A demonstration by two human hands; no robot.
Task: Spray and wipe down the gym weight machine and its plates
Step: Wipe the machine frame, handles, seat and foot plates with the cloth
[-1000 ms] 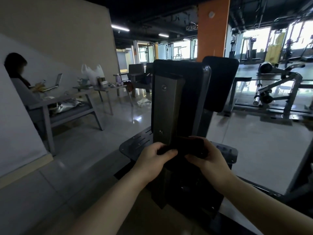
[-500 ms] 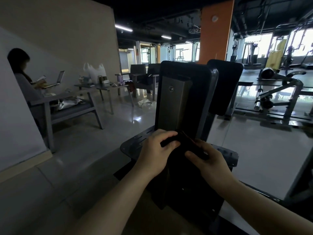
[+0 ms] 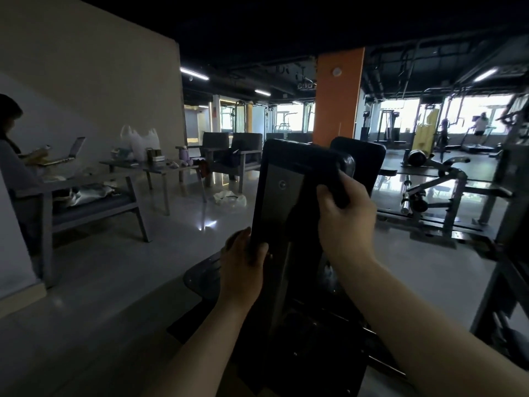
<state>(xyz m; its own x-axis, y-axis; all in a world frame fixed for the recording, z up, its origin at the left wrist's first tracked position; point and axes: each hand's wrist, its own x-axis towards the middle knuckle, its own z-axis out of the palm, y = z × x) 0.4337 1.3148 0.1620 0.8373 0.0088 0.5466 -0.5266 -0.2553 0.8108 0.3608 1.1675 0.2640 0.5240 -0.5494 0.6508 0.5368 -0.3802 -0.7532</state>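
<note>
The weight machine's upright back pad (image 3: 283, 202) stands right in front of me, black-framed with a grey metal plate down its middle. A second black pad (image 3: 369, 159) shows behind it. My right hand (image 3: 345, 216) grips a dark cloth (image 3: 333, 181) and presses it on the upper right of the upright, near the top edge. My left hand (image 3: 243, 256) curls round the upright's left edge, lower down, thumb on the near face. The machine's perforated base plate (image 3: 201, 277) lies below the left hand. No spray bottle is in view.
A person sits at the left with a laptop (image 3: 73, 151) at grey tables (image 3: 126, 167) and a bench. Armchairs (image 3: 237, 156) and an orange pillar (image 3: 337, 98) stand behind. Another machine (image 3: 440, 190) and a dark frame (image 3: 509, 230) are to the right. Shiny floor (image 3: 114, 282) spreads left.
Both hands held the cloth low on the upright. The right hand has carried it up to the top right, and the left hand has moved to the left edge.
</note>
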